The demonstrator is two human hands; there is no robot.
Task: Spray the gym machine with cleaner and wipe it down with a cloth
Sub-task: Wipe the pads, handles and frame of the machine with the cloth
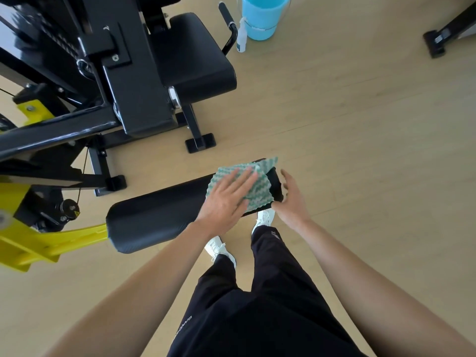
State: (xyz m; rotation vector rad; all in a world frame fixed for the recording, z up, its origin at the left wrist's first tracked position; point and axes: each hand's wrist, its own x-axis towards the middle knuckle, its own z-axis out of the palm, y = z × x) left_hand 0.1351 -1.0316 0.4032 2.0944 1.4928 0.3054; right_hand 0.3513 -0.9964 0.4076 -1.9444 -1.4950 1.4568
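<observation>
A black padded roller (154, 215) sticks out from the yellow arm (51, 243) of the black gym machine (123, 81). A green-and-white patterned cloth (260, 186) is draped over the roller's right end. My left hand (226, 199) lies flat on the cloth with straight fingers, pressing it onto the pad. My right hand (292, 199) is at the roller's end face, fingers relaxed and slightly spread, touching or just off the pad's edge. A white spray bottle (241, 34) stands on the floor at the top, beside the seat.
A light blue bucket (262, 16) stands on the wood floor behind the spray bottle. The machine's black seat pad (195, 57) and a handle (226, 14) are at upper centre. Another machine's black foot (435, 45) is at upper right. My feet are below the roller.
</observation>
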